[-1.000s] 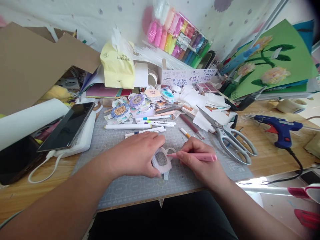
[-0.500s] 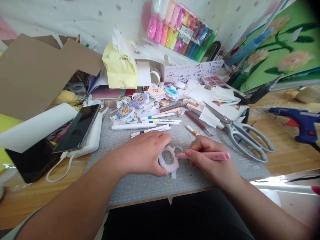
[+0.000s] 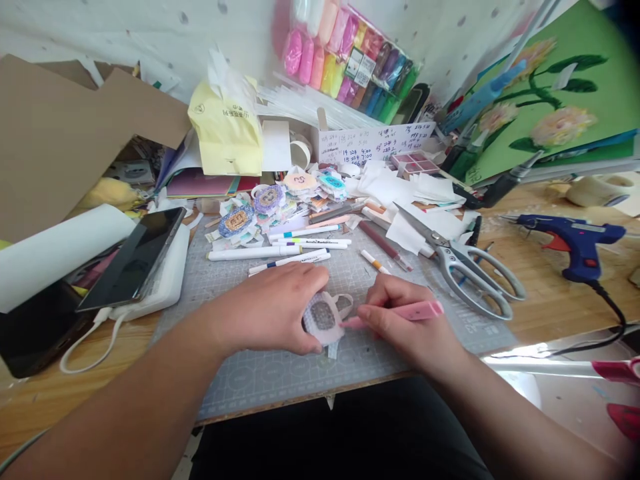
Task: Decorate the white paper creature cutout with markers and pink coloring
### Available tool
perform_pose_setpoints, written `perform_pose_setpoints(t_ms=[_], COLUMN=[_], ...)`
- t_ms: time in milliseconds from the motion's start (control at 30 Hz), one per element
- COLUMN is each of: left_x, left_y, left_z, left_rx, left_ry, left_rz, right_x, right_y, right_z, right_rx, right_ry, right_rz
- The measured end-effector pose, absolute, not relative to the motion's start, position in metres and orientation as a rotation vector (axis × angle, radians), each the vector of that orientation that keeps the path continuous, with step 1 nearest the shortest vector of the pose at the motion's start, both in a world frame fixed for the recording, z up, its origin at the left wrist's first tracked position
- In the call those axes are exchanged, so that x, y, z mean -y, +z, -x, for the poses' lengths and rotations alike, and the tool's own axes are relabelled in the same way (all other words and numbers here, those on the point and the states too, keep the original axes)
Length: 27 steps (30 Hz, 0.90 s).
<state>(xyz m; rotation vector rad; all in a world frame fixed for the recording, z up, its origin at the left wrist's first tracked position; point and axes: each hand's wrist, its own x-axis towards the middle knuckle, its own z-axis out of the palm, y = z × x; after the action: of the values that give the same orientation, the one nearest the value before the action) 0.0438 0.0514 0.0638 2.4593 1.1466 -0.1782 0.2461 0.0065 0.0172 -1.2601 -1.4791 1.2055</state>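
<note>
Pink pen (image 3: 416, 311) is being clamped in the right grip (image 3: 400, 323), its barrel being pinched between thumb and fingers. Its long axis is being held almost level across the view: the tip is being pointed toward nine o'clock, dipped slightly toward eight, and the blunt end is being aimed toward three. Grey-patterned cutout (image 3: 321, 317) is being clamped by the left grip (image 3: 280, 310) over the cutting mat (image 3: 280, 380), at nine o'clock from the pen; its long axis cannot be told for certain. The tip is being held at the cutout's four o'clock edge, though contact cannot be made out. Scissors (image 3: 445, 253) are being carried at two o'clock from the right grip, their blades being turned toward ten.
</note>
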Motion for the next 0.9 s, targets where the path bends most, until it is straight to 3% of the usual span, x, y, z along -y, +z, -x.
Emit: perform_pose_setpoints(t_ms=[900], left_x=[-0.0518], left_y=[0.0619], left_z=[-0.0416], left_rx=[-1.124], left_ry=[-0.178], left_rz=[-2.468], right_x=[-0.0053], right_y=[0.0175], right_z=[-0.2465], right_rx=[1.537], right_ry=[1.208], right_rz=[1.201])
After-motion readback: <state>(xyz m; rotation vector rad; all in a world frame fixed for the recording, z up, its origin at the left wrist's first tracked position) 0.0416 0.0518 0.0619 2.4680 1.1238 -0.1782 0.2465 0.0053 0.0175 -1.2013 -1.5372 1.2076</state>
